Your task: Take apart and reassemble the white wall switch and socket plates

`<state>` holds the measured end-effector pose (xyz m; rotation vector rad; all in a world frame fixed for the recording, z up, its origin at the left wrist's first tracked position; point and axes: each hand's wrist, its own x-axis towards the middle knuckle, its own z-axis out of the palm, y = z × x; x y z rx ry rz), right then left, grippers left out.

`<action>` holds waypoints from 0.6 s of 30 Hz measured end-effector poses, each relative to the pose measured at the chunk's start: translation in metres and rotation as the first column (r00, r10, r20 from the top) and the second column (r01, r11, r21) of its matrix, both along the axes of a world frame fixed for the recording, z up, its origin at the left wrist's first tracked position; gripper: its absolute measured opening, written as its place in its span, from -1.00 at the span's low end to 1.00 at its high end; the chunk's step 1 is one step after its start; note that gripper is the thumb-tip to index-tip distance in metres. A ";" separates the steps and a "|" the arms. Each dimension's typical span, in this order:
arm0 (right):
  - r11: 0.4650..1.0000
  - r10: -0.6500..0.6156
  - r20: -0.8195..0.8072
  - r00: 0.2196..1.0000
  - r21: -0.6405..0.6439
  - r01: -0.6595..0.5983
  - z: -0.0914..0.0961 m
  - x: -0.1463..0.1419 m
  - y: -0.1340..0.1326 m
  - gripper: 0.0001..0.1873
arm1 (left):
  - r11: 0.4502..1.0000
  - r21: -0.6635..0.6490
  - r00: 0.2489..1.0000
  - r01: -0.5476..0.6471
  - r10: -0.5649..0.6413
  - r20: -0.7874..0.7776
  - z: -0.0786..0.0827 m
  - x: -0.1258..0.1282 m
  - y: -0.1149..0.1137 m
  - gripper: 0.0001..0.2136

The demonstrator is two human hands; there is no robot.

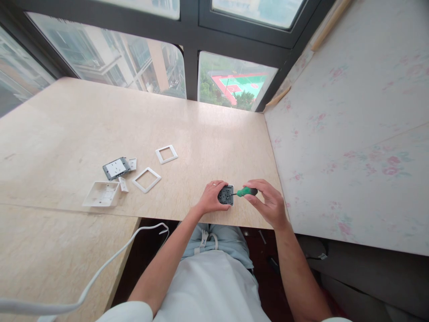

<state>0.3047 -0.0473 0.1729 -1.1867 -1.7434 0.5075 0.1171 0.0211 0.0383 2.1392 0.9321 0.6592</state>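
My left hand grips the edges of a dark grey wall socket module, its back side facing up near the front edge of the sill. In my right hand is a screwdriver with a green and black handle, held between thumb and fingers. The screwdriver lies nearly level and its tip meets the right part of the module. Too small to make out is the screw or terminal at the tip.
Left on the stone sill lie two white frames, another socket module, small white pieces and a white mounting box. A white cable hangs over the lower left. Windows stand behind; a flowered wall bounds the right.
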 end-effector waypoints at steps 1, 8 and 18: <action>1.000 -0.009 0.010 1.000 0.019 0.009 0.000 -0.001 0.001 -0.77 | 1.000 -0.002 1.000 -0.005 0.005 0.001 0.000 0.000 0.000 -0.27; 0.981 -0.126 0.164 0.978 0.166 0.099 -0.005 -0.004 0.010 -0.71 | 1.000 0.005 1.000 -0.008 0.008 0.009 -0.003 0.000 0.000 -0.27; 0.973 0.145 -0.030 0.989 -0.178 -0.148 -0.003 0.000 0.000 -0.51 | 1.000 0.009 1.000 -0.024 0.024 0.010 -0.004 0.000 -0.002 -0.26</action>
